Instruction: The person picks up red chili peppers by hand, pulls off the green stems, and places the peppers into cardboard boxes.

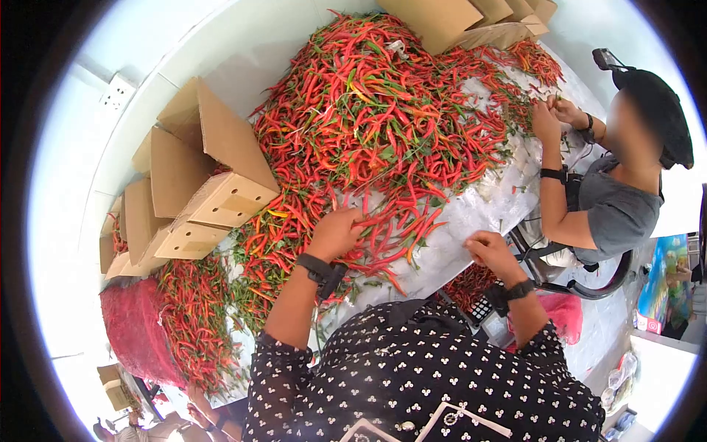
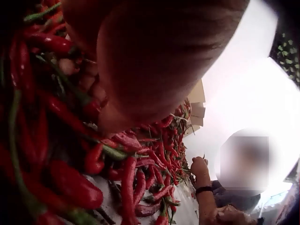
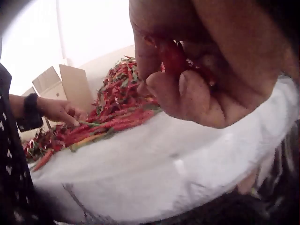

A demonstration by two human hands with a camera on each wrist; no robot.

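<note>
My right hand (image 1: 492,254) is raised past the near table edge, its fingers curled around a red chili pepper (image 3: 173,57) that shows between thumb and fingers in the right wrist view. Over loose chilies on the table, my left hand (image 1: 335,234) bends its fingers down among them. The right wrist view shows that hand's fingertips pinching a chili's green stem (image 3: 89,123); in the left wrist view the palm hides most of the grip. Long red chilies (image 1: 390,239) lie spread beside it, and a tall heap of red and green chilies (image 1: 361,110) rises behind.
Open cardboard boxes (image 1: 236,197) stand at the left, more boxes (image 1: 486,26) at the back. A red mesh sack (image 1: 136,331) lies at the lower left. Below the table edge is a crate of red chilies (image 1: 468,289). Another person (image 1: 618,206) sits at the right, hands over the table.
</note>
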